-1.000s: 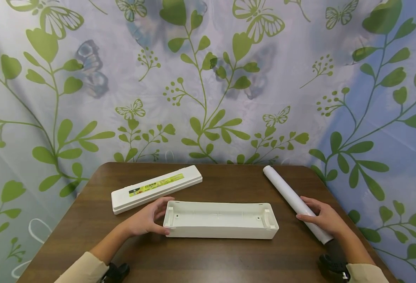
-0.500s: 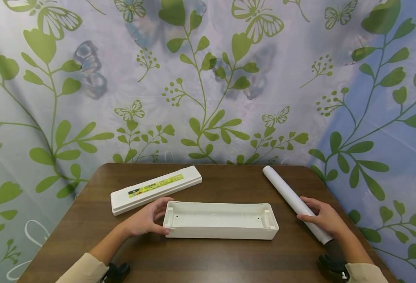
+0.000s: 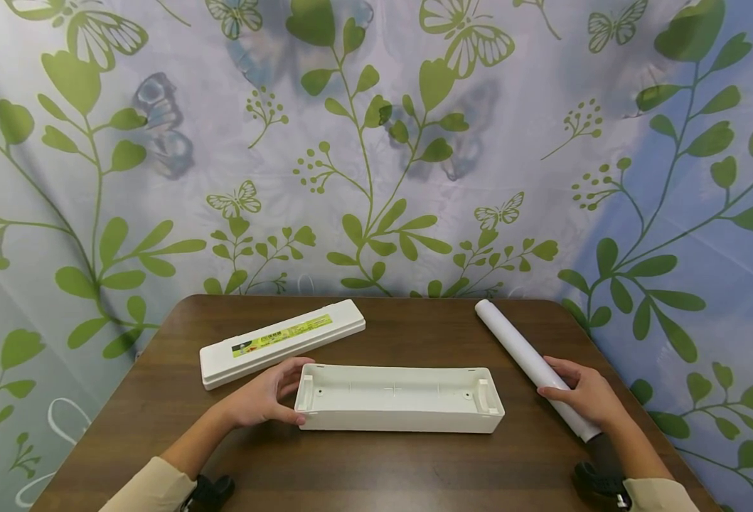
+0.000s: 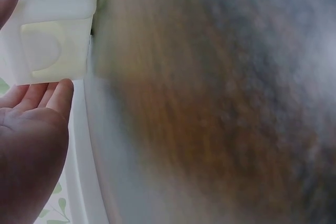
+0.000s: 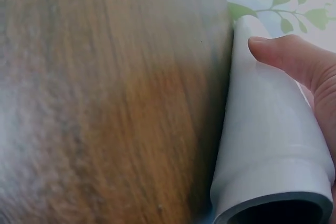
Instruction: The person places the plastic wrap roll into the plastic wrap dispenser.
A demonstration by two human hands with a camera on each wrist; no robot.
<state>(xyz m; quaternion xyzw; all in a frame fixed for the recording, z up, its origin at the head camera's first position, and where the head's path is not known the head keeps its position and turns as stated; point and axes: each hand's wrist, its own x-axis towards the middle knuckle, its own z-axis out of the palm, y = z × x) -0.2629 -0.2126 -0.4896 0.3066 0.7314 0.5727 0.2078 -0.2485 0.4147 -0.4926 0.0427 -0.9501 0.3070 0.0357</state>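
A long white open-topped plastic box (image 3: 402, 422) sits on the table with nothing lying inside it. My left hand (image 3: 259, 400) holds its left end, thumb at the near corner and fingers at the far one. In the left wrist view the box end (image 4: 55, 51) shows between thumb and fingers. At the right, my right hand (image 3: 586, 395) grips the lower half of a white roll of plastic wrap (image 3: 515, 343), which lies slanted on the table. The right wrist view shows the hollow core end of the roll (image 5: 270, 124) and the thumb (image 5: 278, 56) across it.
Behind the left hand lies a long white lid (image 3: 340, 323) with a yellow label, angled across the brown wooden table (image 3: 414, 469). A curtain (image 3: 376, 178) with green leaves and butterflies hangs behind the table's far edge. Dark bands (image 3: 206, 492) circle both wrists.
Almost nothing differs. Both hands keep their holds on the box and the roll, and the view has shifted only very slightly.
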